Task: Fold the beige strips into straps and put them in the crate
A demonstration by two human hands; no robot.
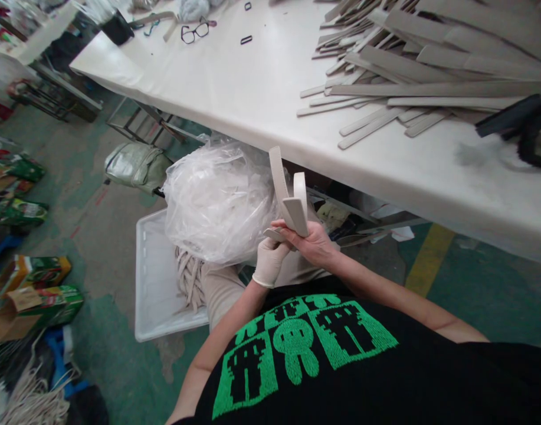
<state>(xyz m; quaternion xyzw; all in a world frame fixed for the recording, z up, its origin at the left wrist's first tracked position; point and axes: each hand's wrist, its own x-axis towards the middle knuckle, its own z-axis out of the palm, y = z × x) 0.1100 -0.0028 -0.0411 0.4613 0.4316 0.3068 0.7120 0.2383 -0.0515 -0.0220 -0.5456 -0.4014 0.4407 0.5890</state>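
Note:
My left hand (pixel 270 262), in a pale glove, is closed around one end of a light beige strap (pixel 295 215) in front of my lap. Bare, my right hand (pixel 312 241) grips the same strap close beside it, the two hands almost touching. Beyond my fingers the strap stands up in a loop and a free end, with stitching along its edge. Whether it is one strap or more I cannot tell. Just past the hands sits a big bundle of clear plastic bag (pixel 221 203).
Many beige straps (pixel 385 88) lie piled on the white table (pixel 199 88), along with eyeglasses (pixel 194 32) and a small black buckle (pixel 246 40). A white bin (pixel 153 295) with straps stands on the floor at left. Cardboard boxes (pixel 40 307) lie farther left.

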